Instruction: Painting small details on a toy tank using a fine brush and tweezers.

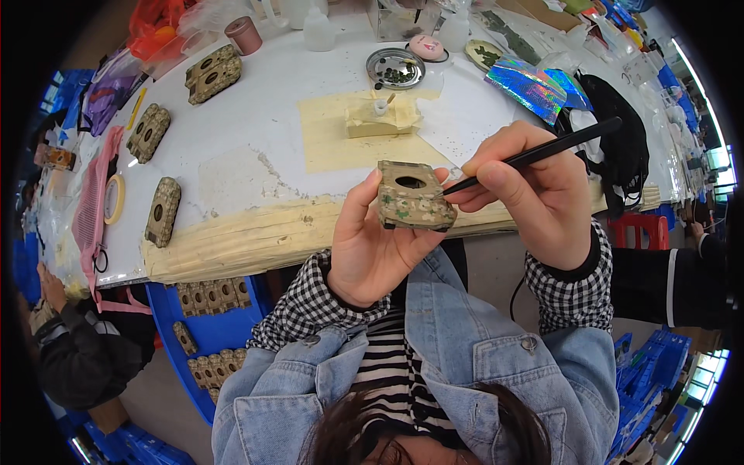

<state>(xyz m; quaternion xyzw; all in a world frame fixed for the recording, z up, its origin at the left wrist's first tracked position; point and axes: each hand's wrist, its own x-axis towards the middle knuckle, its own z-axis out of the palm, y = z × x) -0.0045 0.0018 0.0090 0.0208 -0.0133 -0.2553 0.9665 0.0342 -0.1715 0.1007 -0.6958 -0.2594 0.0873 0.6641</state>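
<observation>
My left hand [373,260] grips a camouflage-painted model tank hull [415,211] by its sides, with its top and round hole turned up toward me. Small green bits show on the hull's near face. Pinched in the fingers of my right hand [539,198] is a pair of black tweezers [558,146], its back end pointing up to the right. The tweezers' tips meet the hull's right side or hover just over it; whether they hold anything is too small to tell.
More tank hulls [214,74] stand at the table's left, and several lie in a blue tray [190,310] below the edge. Ahead are a taped block [380,120] with a small cup and a round dish [395,68] of dark bits. A co-worker's hand [53,291] is far left.
</observation>
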